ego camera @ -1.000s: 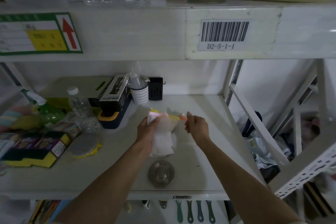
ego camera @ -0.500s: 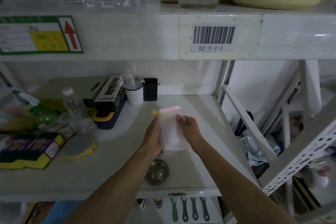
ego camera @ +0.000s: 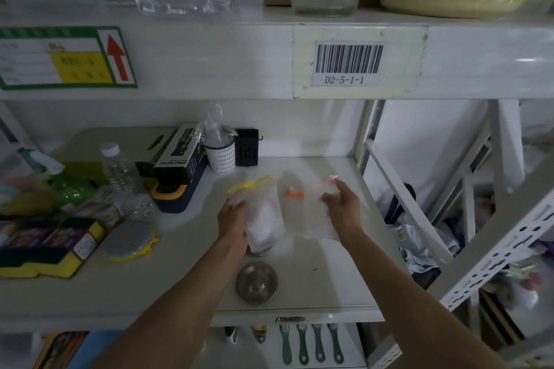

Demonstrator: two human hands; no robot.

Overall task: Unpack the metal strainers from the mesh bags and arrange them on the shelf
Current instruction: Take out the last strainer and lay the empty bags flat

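Half a second earlier, both hands together on one white mesh bundle; now drawn apart. Left hand [ego camera: 232, 219] clenched on the yellow-trimmed white mesh bag [ego camera: 263, 216], metal rim showing below; right hand [ego camera: 340, 204] gripping a pink-edged translucent mesh bag [ego camera: 317, 213], probably emptied. One round metal strainer [ego camera: 256, 282] resting unpacked near the white shelf [ego camera: 329, 278] front edge.

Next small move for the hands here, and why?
Probably lay down the right hand's pink-edged mesh bag, which looks flat and empty, then open the yellow-edged bag in the left hand. It looks full, with what seems a metal rim at its bottom. One metal strainer already sits near the shelf front.
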